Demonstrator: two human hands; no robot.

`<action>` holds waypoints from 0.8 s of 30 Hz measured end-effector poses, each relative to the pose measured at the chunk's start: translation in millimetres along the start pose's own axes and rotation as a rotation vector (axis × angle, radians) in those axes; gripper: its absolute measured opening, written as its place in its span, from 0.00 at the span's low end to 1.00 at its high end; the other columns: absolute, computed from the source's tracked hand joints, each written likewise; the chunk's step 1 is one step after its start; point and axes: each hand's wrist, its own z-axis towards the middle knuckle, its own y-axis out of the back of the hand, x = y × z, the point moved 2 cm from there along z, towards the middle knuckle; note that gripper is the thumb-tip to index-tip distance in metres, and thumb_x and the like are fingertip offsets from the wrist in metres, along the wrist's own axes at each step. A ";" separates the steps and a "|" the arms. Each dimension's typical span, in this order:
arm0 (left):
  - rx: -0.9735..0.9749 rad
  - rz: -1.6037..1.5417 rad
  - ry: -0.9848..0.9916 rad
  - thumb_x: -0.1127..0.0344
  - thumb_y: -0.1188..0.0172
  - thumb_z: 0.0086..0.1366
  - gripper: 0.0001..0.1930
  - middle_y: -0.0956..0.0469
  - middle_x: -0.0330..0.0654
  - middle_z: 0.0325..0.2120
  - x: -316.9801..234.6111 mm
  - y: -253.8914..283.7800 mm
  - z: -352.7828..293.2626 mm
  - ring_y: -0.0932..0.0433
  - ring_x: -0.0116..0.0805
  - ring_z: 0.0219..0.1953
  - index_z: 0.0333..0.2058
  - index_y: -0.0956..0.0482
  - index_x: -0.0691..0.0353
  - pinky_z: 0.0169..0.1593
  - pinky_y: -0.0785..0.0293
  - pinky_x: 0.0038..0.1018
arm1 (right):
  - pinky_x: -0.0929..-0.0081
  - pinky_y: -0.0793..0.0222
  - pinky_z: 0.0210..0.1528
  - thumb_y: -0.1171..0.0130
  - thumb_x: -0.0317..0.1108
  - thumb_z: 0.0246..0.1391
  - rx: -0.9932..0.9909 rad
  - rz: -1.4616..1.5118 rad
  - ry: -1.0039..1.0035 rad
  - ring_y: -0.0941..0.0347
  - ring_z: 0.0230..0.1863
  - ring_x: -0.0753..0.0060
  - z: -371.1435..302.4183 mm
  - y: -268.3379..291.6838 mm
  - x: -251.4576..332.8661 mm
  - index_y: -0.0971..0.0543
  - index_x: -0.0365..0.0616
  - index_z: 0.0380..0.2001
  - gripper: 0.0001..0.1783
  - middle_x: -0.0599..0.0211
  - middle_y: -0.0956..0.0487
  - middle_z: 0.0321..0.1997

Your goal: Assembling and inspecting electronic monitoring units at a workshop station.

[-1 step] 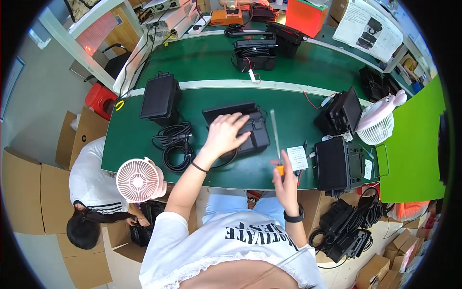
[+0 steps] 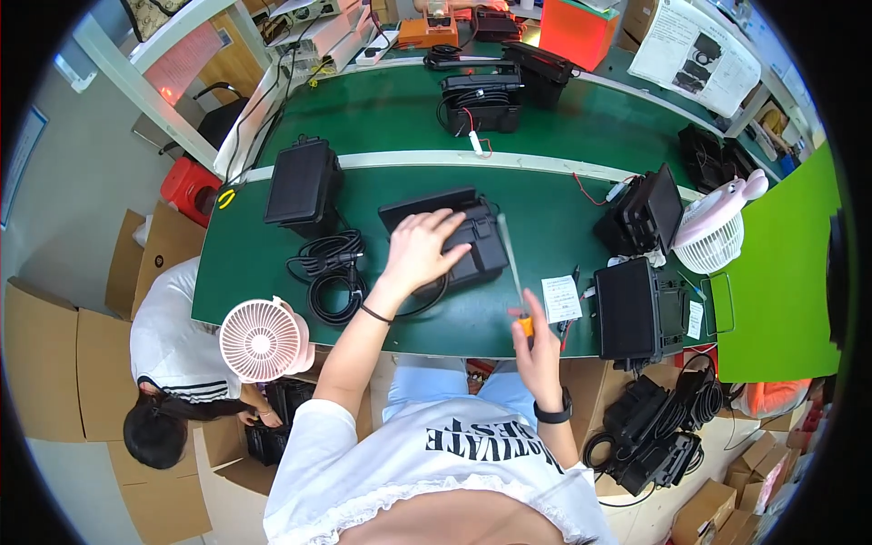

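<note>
My left hand (image 2: 420,250) lies flat, fingers spread, on a black box-shaped device (image 2: 454,232) in the middle of the green table (image 2: 545,218). My right hand (image 2: 538,341) grips the orange handle of a long screwdriver (image 2: 510,263); its shaft points up and away toward the right edge of the device. A coiled black cable (image 2: 331,272) lies left of the device. A small white paper slip (image 2: 561,298) rests just right of the screwdriver.
Other black devices sit at the left (image 2: 302,180), right (image 2: 643,211), lower right (image 2: 629,313) and far side (image 2: 481,100). Two small fans: pink-white one (image 2: 261,339) at the near edge, another (image 2: 718,236) at right. A person (image 2: 173,363) crouches by cardboard boxes at left.
</note>
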 end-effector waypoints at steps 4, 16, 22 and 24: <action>-0.228 -0.207 0.142 0.58 0.46 0.68 0.14 0.16 0.44 0.42 15.9 0.3 -0.7 0.18 0.43 0.45 0.44 0.16 0.58 0.53 0.27 0.36 | 0.68 0.24 0.35 0.42 0.31 0.60 -0.018 -0.202 0.036 0.19 0.31 0.61 -8.4 -4.2 12.9 0.25 0.45 0.57 0.21 0.58 0.16 0.38; -0.278 -0.066 0.296 0.62 0.51 0.71 0.14 0.16 0.41 0.34 22.5 -6.8 -10.3 0.19 0.40 0.39 0.39 0.15 0.57 0.52 0.32 0.36 | 0.62 0.26 0.29 0.41 0.32 0.58 0.080 -0.414 0.114 0.22 0.26 0.55 4.0 -24.4 20.0 0.22 0.44 0.53 0.19 0.57 0.18 0.30; -0.282 -0.085 0.315 0.61 0.52 0.72 0.15 0.16 0.44 0.37 20.4 -4.5 -12.1 0.19 0.43 0.41 0.41 0.16 0.57 0.52 0.31 0.37 | 0.64 0.25 0.28 0.41 0.31 0.58 -0.033 -0.599 0.254 0.22 0.25 0.56 -0.8 -33.7 24.8 0.23 0.42 0.54 0.20 0.56 0.18 0.30; -0.295 -0.112 0.320 0.61 0.51 0.71 0.14 0.16 0.44 0.36 21.1 -3.9 -13.5 0.19 0.43 0.41 0.41 0.15 0.57 0.52 0.31 0.37 | 0.69 0.26 0.27 0.42 0.32 0.59 0.052 -0.535 0.213 0.22 0.23 0.63 -2.4 -36.1 18.2 0.24 0.42 0.56 0.21 0.59 0.18 0.30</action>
